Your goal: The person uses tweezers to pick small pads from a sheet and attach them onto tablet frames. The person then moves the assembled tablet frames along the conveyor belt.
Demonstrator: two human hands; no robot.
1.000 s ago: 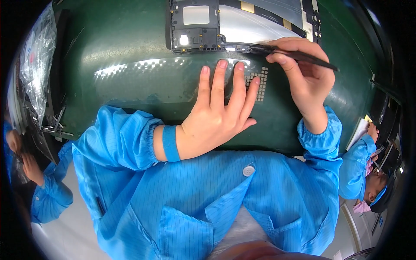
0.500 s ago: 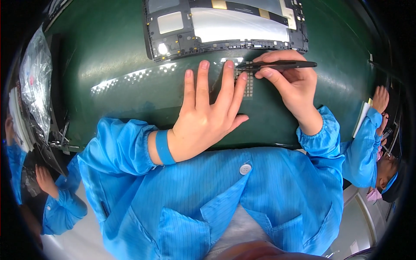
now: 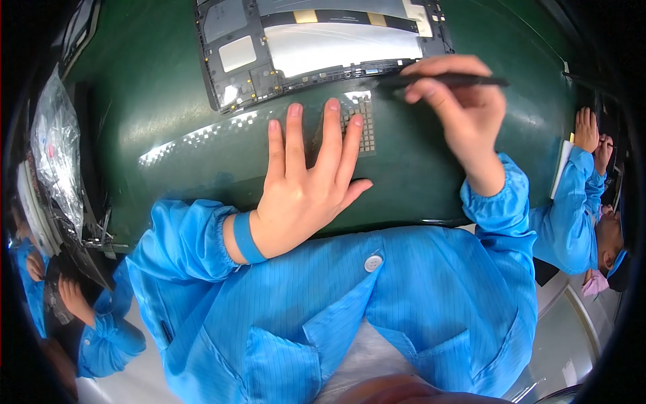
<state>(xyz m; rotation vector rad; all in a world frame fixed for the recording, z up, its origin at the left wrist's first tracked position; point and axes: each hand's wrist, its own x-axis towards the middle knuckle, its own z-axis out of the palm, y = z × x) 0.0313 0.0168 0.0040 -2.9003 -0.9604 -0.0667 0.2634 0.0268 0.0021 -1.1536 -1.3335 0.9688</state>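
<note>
We have our right hand [image 3: 464, 111] closed in a pinch on dark tweezers [image 3: 471, 80], thumb against the fingers; the hand is a little blurred, and we cannot tell whether the tips carry anything. The tweezers point leftward out of the grip. Left of the grip and nearer our body lies a clear sheet [image 3: 222, 148] with a grid of small pale squares [image 3: 367, 131] at its right end. Our left hand [image 3: 306, 188] grasps nothing: it lies palm down over the sheet, fingers spread, its index fingertip over the left part of the grid. A blue band [image 3: 249, 239] circles its wrist. To the left of the grip and farther from us, a dark-framed panel [image 3: 336, 50] shows its silvery inside. All of this lies on a green tabletop [image 3: 148, 81]. Far left of the grip sits a crumpled clear bag [image 3: 57, 141]; well to its right are a co-worker's hands [image 3: 587, 129].
</note>
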